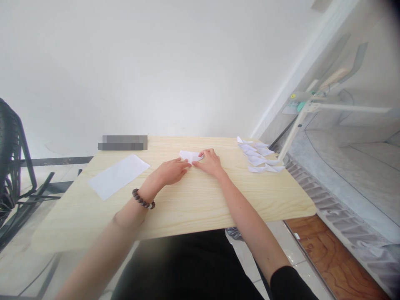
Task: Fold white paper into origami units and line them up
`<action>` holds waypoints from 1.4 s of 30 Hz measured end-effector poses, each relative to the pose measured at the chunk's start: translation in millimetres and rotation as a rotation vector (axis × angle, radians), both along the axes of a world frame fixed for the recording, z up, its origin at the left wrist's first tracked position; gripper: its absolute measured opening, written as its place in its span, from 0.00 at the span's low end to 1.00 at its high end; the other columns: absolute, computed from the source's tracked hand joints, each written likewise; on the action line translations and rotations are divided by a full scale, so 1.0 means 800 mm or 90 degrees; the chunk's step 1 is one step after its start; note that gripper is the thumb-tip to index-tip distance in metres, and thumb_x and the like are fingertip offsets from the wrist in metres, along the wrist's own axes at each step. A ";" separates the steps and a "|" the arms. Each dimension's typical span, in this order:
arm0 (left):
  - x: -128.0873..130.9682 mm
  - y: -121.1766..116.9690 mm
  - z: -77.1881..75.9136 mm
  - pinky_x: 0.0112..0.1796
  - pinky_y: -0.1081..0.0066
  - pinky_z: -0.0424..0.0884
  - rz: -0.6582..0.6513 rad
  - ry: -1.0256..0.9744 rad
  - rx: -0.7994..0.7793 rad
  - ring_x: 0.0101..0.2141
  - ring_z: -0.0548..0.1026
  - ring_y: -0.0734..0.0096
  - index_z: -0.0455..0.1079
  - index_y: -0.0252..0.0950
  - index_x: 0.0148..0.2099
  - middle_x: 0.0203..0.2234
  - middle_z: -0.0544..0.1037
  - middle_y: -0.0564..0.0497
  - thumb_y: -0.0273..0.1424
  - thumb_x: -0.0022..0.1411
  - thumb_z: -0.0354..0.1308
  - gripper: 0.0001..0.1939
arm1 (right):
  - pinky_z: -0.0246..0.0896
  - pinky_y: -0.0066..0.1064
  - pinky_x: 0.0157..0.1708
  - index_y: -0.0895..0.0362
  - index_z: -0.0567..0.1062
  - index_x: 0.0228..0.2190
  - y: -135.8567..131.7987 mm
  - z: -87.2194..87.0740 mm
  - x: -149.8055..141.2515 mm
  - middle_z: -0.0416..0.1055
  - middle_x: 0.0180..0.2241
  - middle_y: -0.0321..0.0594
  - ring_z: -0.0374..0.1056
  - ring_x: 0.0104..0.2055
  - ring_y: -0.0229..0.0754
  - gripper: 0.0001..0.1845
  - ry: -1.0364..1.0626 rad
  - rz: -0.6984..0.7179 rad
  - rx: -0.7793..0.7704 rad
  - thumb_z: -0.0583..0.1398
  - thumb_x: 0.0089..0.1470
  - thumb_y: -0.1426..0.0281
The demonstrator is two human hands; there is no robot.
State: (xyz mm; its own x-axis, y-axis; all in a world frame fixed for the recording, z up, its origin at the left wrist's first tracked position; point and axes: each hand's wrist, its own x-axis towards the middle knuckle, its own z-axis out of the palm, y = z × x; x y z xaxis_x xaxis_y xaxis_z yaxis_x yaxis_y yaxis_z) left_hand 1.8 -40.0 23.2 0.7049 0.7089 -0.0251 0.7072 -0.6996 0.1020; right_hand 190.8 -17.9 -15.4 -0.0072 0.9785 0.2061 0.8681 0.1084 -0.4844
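Note:
A small folded white paper (190, 156) lies near the middle of the light wooden table (187, 200). My left hand (170, 171) rests flat beside it, fingers stretched toward the paper's near edge, a dark bead bracelet (143, 199) on the wrist. Fingers of my right hand (210, 161) are bent and press down on the paper's right corner. Neither hand lifts the paper off the table.
A flat white sheet (118, 175) lies at the table's left. Several folded paper pieces (258, 157) are heaped at the far right edge by a white stand (292, 131). A black chair (12, 154) stands at left; a grey mattress (350, 166) at right.

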 end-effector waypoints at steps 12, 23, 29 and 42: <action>0.012 -0.008 0.003 0.37 0.67 0.65 0.026 0.012 0.033 0.43 0.67 0.64 0.63 0.41 0.49 0.43 0.70 0.48 0.30 0.61 0.40 0.16 | 0.51 0.37 0.46 0.52 0.66 0.35 0.007 0.001 0.007 0.58 0.40 0.37 0.60 0.43 0.40 0.17 0.062 -0.009 -0.026 0.59 0.40 0.62; 0.010 -0.006 0.000 0.40 0.66 0.64 0.036 0.003 0.032 0.47 0.65 0.64 0.63 0.43 0.49 0.47 0.68 0.49 0.30 0.61 0.40 0.17 | 0.57 0.29 0.40 0.54 0.67 0.37 0.022 -0.005 0.018 0.59 0.40 0.38 0.62 0.35 0.34 0.16 0.143 -0.019 -0.028 0.56 0.41 0.72; 0.009 -0.008 -0.001 0.42 0.66 0.64 0.024 -0.014 0.048 0.48 0.65 0.64 0.63 0.43 0.48 0.46 0.68 0.49 0.28 0.61 0.40 0.16 | 0.51 0.39 0.47 0.52 0.66 0.37 0.012 -0.003 0.005 0.55 0.42 0.39 0.60 0.44 0.43 0.26 0.044 -0.041 -0.047 0.61 0.33 0.55; 0.009 -0.005 -0.005 0.43 0.64 0.64 0.029 -0.019 0.051 0.48 0.64 0.63 0.64 0.42 0.48 0.47 0.68 0.49 0.30 0.61 0.40 0.17 | 0.54 0.36 0.45 0.51 0.66 0.39 0.019 -0.002 0.012 0.54 0.43 0.39 0.62 0.36 0.37 0.20 0.135 -0.034 -0.078 0.59 0.39 0.68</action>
